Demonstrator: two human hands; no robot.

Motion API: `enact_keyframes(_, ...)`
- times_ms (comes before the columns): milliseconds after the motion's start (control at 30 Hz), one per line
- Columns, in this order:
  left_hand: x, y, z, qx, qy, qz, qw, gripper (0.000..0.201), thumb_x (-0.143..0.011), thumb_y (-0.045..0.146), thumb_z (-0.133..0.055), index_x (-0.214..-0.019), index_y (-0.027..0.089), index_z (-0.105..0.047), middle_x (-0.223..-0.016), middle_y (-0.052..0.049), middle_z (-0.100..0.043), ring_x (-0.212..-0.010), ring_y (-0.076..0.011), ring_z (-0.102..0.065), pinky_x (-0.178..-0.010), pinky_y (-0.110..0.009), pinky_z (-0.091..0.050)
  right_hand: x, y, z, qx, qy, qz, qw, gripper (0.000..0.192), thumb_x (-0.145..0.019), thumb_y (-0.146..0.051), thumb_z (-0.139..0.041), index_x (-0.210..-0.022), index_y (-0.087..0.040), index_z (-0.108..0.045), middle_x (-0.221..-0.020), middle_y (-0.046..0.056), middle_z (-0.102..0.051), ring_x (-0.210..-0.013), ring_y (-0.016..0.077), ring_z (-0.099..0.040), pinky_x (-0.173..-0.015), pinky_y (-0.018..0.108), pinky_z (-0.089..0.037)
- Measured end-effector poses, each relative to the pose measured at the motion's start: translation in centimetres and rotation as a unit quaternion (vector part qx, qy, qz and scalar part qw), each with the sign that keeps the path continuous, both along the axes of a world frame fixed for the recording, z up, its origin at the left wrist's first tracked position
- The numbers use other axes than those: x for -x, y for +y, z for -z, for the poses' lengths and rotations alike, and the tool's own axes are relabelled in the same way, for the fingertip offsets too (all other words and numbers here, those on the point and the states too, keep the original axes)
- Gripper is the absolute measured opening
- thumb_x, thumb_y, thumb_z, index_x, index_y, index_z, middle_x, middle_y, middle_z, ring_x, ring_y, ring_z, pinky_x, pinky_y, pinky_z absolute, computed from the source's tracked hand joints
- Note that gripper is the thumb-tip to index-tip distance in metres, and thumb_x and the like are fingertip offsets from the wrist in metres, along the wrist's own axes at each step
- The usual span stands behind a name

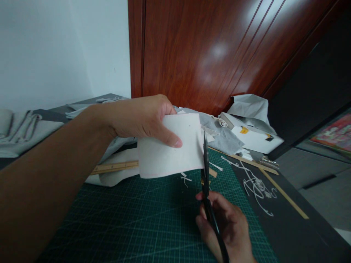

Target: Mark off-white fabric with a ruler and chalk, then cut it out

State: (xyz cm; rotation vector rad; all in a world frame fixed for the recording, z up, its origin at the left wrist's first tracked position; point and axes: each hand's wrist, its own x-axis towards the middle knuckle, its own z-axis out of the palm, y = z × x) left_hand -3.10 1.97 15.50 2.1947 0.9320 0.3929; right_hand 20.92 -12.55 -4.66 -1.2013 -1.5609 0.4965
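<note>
My left hand (156,122) grips a white piece of fabric (175,159) above the cutting mat, its thumb lying on the near face and its fingers hidden behind. A pair of black scissors (206,171) is in my right hand (229,223), pointing away from me. The blades stand at the right edge of the white fabric. Whether they are parted around that edge I cannot tell. Beneath the raised piece lies the green cutting mat (131,219) with a printed grid.
A wooden ruler (116,167) lies on pale cloth at the left. Small white scraps (186,178) dot the mat. Tangled white cord (257,188) and a thin wooden strip (283,193) lie to the right. A white box (253,135) and grey cloth stand near the wooden panel (189,54).
</note>
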Motion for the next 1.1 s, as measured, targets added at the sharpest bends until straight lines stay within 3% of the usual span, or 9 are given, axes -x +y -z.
enact_keyframes(700,-0.21,0.12,0.29,0.016,-0.002,0.010,1.000,0.023,-0.072,0.037,-0.087,-0.078,0.016,-0.080,-0.081,-0.004,-0.083,-0.067,-0.0204,-0.075,-0.049,-0.019,-0.051,0.06,-0.19,-0.09,0.037,0.018,-0.008,0.999,0.023,-0.082,-0.022,-0.070,-0.104,-0.030,-0.070,-0.064,-0.008,-0.054,-0.048,0.0111,-0.049,-0.044,0.020,-0.038)
enact_keyframes(1100,-0.22,0.31,0.43,-0.004,-0.006,0.021,1.000,0.023,-0.071,0.039,-0.086,-0.077,0.017,-0.080,-0.079,-0.002,-0.082,-0.068,-0.0201,-0.076,-0.051,-0.019,-0.048,0.29,-0.16,-0.50,-0.012,-0.033,0.024,0.999,0.021,-0.081,-0.019,-0.066,-0.099,-0.030,-0.069,-0.060,-0.010,-0.055,-0.042,0.0104,-0.050,-0.039,0.020,-0.038)
